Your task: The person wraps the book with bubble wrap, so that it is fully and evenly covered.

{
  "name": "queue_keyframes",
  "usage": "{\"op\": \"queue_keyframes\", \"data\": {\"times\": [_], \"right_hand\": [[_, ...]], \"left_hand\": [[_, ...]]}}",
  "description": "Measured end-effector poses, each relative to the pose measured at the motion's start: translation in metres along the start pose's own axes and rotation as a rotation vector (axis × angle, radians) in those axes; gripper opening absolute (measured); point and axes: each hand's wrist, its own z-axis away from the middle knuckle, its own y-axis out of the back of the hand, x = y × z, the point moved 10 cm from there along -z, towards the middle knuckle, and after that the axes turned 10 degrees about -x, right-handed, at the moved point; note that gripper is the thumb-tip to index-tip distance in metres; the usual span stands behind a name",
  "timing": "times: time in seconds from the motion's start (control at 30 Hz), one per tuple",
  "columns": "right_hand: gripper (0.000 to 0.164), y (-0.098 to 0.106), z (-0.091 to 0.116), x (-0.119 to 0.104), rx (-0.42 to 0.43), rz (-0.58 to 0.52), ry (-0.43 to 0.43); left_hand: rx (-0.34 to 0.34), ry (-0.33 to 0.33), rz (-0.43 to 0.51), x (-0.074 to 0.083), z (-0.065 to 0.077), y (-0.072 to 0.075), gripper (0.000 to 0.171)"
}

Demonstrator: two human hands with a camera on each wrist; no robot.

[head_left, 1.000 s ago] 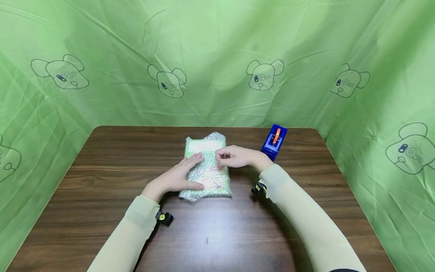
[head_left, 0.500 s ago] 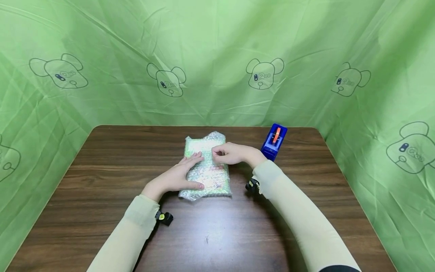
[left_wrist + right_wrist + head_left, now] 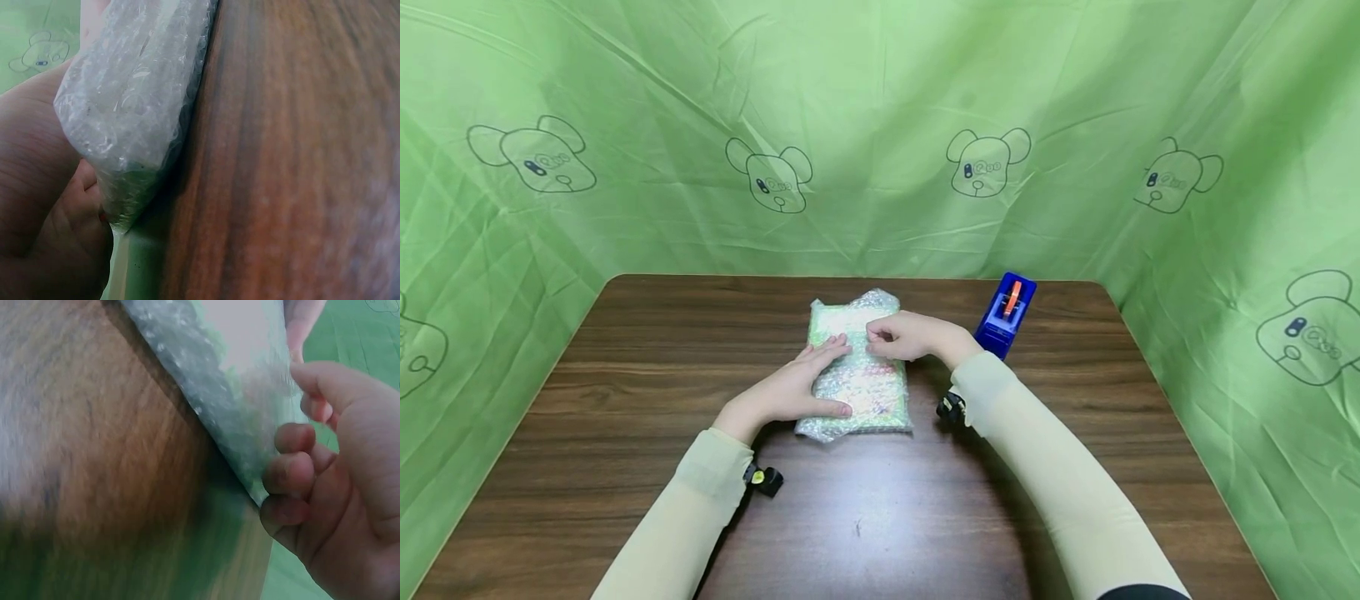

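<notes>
A flat, colourful package in clear bubble wrap (image 3: 868,392) lies at the middle of the table. My left hand (image 3: 790,387) rests on its left side, fingers spread over the top and thumb near the front. Over the right side, my right hand (image 3: 910,335) has its fingers curled. In the right wrist view, the thumb and forefinger of the right hand (image 3: 350,462) come together at the bubble wrap (image 3: 187,356), which creases near the thumb; the exact pinch point is partly hidden. The left wrist view shows the bubble-wrapped end (image 3: 125,119) against the left hand (image 3: 44,187).
A blue tape dispenser (image 3: 996,335) with an orange wheel stands at the back right, just beyond the right wrist. The brown wooden table (image 3: 647,367) is enclosed by green cloth (image 3: 880,100) at the back and sides.
My right hand has moved left and slightly away from me over the package, slowing in the last half second. The left hand and the package stay in place.
</notes>
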Motion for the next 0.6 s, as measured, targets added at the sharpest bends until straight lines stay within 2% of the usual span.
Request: {"op": "queue_keyframes", "data": {"times": [0.23, 0.6], "right_hand": [[0.037, 0.002, -0.002, 0.001, 0.032, 0.073, -0.055], [0.043, -0.001, 0.0, 0.013, 0.006, -0.006, -0.096]], "left_hand": [[-0.001, -0.008, -0.006, 0.002, -0.001, 0.001, 0.105], [-0.001, -0.003, -0.009, 0.0, 0.0, -0.001, 0.105]]}}
